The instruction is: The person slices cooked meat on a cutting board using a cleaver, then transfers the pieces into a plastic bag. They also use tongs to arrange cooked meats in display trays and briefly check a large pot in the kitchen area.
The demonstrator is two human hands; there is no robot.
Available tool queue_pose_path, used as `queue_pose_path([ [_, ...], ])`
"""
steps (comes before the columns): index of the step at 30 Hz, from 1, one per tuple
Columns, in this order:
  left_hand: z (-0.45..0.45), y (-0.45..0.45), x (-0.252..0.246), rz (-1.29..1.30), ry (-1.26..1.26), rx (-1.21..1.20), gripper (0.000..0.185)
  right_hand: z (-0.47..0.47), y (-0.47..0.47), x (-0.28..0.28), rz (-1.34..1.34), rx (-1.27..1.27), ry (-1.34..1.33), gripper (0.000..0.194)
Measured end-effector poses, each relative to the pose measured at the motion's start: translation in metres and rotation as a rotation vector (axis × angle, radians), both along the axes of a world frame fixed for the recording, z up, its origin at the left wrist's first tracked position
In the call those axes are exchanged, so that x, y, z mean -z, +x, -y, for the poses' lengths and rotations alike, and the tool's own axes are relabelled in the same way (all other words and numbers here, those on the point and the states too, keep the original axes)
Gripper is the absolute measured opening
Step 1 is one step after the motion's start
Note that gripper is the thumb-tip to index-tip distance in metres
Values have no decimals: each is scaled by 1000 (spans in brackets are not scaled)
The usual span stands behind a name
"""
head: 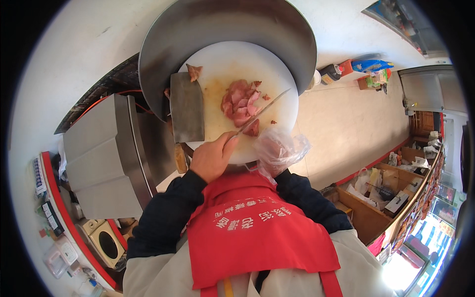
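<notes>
My left hand (215, 155) grips a knife (264, 109), its narrow blade slanting up and right over a round white cutting board (219, 55). A clear plastic bag (298, 146) covers my right hand (276, 148) at the board's near right edge; its fingers are blurred by the plastic. Sliced pink meat (239, 100) lies piled mid-board, left of the blade. A small meat chunk (251, 128) sits between the blade and the bagged hand. Along the board's left side rests a broad cleaver (187, 107) with a wooden handle (180, 157), and a brown meat scrap (194, 72) at its top corner.
A curved metal guard (226, 22) rises around the board's far side. A stainless steel cabinet (96, 156) stands at left. Right, a dark bottle (331, 74) and packages (373, 67) stand by the wall; wooden bins (362, 208) hold bags. I wear a red apron (259, 245).
</notes>
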State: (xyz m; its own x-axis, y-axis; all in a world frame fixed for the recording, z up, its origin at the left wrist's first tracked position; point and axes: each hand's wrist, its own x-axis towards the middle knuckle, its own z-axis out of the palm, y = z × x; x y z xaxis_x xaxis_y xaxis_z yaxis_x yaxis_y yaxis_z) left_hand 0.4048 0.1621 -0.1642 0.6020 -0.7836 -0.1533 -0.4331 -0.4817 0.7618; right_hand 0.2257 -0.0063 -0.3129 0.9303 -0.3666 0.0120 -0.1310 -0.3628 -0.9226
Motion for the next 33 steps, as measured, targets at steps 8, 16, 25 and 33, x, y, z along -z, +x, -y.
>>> queue_pose_path([
  [8, 1, -27, 20, 64, 219, 28, 34, 3, 8, 4, 76, 50, -218, 32],
  [16, 29, -27, 40, 128, 233, 27, 34, -2, 18, -20, 135, 101, -373, 32],
  [25, 0, -27, -3, 28, 113, 32, 36, 0, 20, -13, 89, 103, 278, 35],
  [33, -4, -24, 15, 27, 170, -28, 35, 0, 23, -4, 72, 134, 136, 33],
])
